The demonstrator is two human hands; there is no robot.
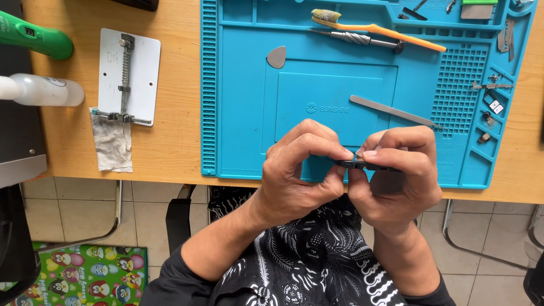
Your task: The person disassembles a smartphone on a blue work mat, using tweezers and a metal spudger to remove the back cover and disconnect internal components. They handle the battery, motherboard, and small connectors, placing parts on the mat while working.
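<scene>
Left hand (297, 170): clenched on one end of the one small dark flat part (358, 165).
Right hand (396, 170): pinches the other end of it, thumb on top.
Part's place: between both hands, at 6 o'clock of the blue work mat (243, 113).
Mat, 12 o'clock: one orange toothbrush (374, 27), one screwdriver (357, 38).
Mat, centre: one metal spudger (391, 110), one grey pick (276, 56).
9 o'clock, off mat: one white holder plate (129, 73).

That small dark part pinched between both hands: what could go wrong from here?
It could slip: the small dark part is held only by fingertips of the left hand and right hand, near the table's front edge, so it might drop toward the tiled floor. Also, the tiny loose parts in the blue mat trays could probably scatter if bumped.
</scene>
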